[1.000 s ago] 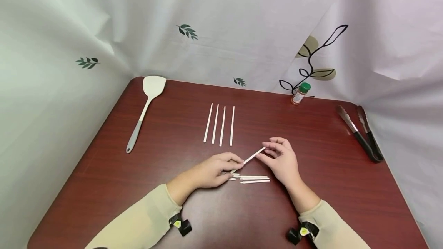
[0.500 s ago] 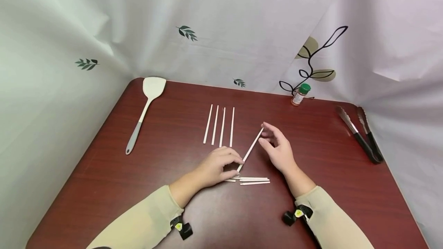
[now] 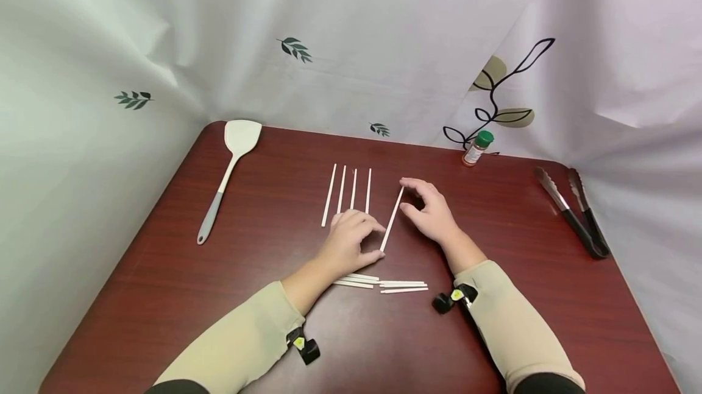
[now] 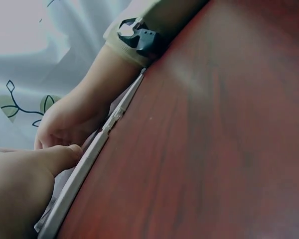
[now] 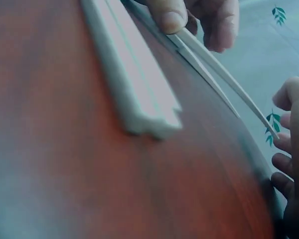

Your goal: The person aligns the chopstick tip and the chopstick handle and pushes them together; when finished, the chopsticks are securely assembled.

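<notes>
A thin white stick [image 3: 392, 218] slants between my two hands, to the right of a row of similar white sticks [image 3: 328, 196]. My left hand [image 3: 350, 239] pinches its near end with the thumb and fingers, and covers the lower ends of some sticks in the row. At the far end, my right hand [image 3: 432, 214] holds the stick by its fingertips. In the right wrist view the held stick [image 5: 229, 79] runs from the left thumb to the right fingers. More white sticks [image 3: 403, 284] lie sideways in two small groups nearer me, one partly behind the left wrist.
A white spatula [image 3: 228, 178] with a grey handle lies at the left. At the back right stands a small green-capped bottle [image 3: 476, 150]. Black-handled tongs [image 3: 576, 217] lie near the right edge of the reddish-brown table [image 3: 164, 321]. A pale patterned curtain [image 3: 340, 77] hangs behind.
The held stick has turned from a diagonal to nearly parallel with the row. Both hands have moved away from me and leftward with it, uncovering more of the sideways sticks.
</notes>
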Demonstrator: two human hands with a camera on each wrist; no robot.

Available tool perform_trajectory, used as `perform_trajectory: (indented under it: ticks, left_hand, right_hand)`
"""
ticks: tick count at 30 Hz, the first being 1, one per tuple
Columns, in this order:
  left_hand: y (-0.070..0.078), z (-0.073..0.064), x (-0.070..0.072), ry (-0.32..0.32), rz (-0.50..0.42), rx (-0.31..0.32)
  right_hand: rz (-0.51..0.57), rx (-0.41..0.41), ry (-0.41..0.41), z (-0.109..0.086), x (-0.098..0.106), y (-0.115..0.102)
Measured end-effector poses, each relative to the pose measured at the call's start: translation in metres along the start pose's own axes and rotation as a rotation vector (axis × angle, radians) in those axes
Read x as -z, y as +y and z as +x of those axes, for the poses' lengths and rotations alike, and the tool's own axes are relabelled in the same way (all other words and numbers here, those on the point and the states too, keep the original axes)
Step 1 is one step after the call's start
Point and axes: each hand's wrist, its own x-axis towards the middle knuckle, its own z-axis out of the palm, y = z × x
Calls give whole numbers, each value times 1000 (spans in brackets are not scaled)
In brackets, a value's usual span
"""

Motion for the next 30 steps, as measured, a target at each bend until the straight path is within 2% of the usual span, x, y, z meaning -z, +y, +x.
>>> perform_trajectory:
  ticks: [3, 6, 13, 19, 30]
  left_hand:
    - [-1, 3, 0, -23, 17, 38]
    - [0, 4, 0, -34, 33, 69]
    - [-3, 10, -4, -20, 100, 157]
    - [-6, 13, -4, 0, 156, 235]
    - [-5, 14, -5, 21, 175, 304]
  right_hand:
    - [-46, 15, -16, 9, 1, 5]
    - [-58, -11, -42, 16, 1, 8]
    - [-62, -50, -91, 27, -1, 12]
    - [-36, -40, -108, 37, -5, 14]
    - [-56, -3, -192, 44, -7, 15]
